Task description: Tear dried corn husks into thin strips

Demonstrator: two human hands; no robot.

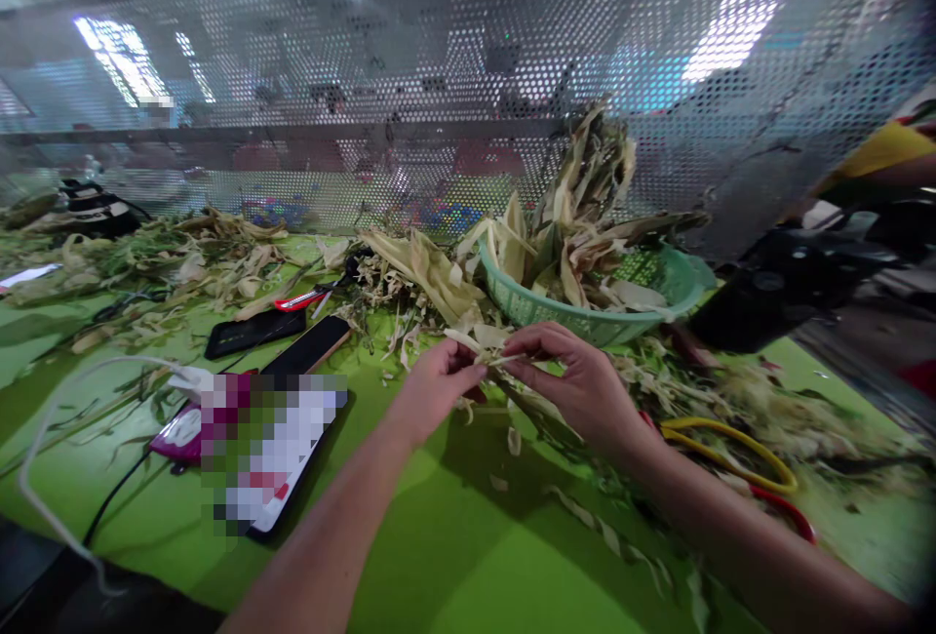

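Between my two hands, over the green table, is a pale piece of corn husk. My left hand pinches its left part between thumb and fingers. Thumb and forefinger of my right hand close on a thin strip at its right end. Just beyond them stands a green plastic basket with dry corn husks heaped in it. More husks lie against the basket's left side. Under my right forearm, scissors with yellow and red handles are partly hidden.
On the left lie a dark phone, a black phone-like object, a blurred-out device and a white cable. A red cutter rests behind them. Husk scraps spread along the perforated metal screen. A black camera stands at right.
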